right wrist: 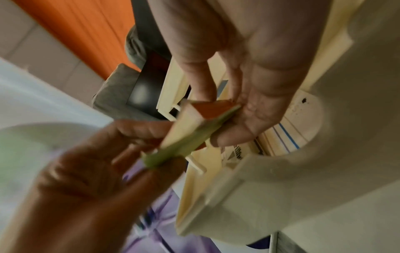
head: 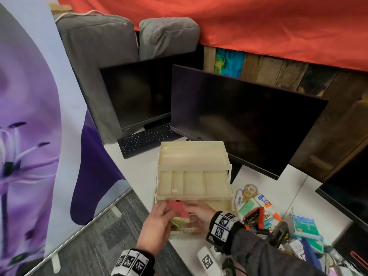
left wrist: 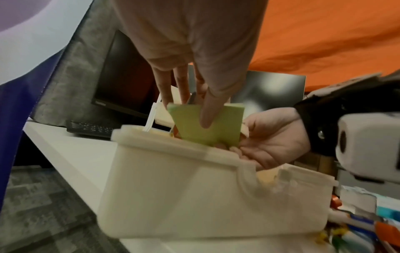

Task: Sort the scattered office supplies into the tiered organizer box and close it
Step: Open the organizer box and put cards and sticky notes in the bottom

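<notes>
Both hands hold a stack of pink, yellow and green sticky note pads (head: 178, 213) over the near bottom bin of the cream plastic tiered organizer box (head: 192, 177). Left hand (head: 157, 226) pinches its left edge; right hand (head: 201, 213) fingers curl under its right side. Loose supplies pile (head: 268, 216) lies right on white desk (head: 139, 166).

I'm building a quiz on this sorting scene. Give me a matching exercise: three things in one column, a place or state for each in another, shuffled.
Things:
1. sticky notes
2. glue bottle
3. keyboard

Places or states:
A. lying in the pile right of the organizer
B. held by both hands over the bottom tier
C. behind the organizer, by the monitors

Pairs: 1-B, 2-A, 3-C
</notes>
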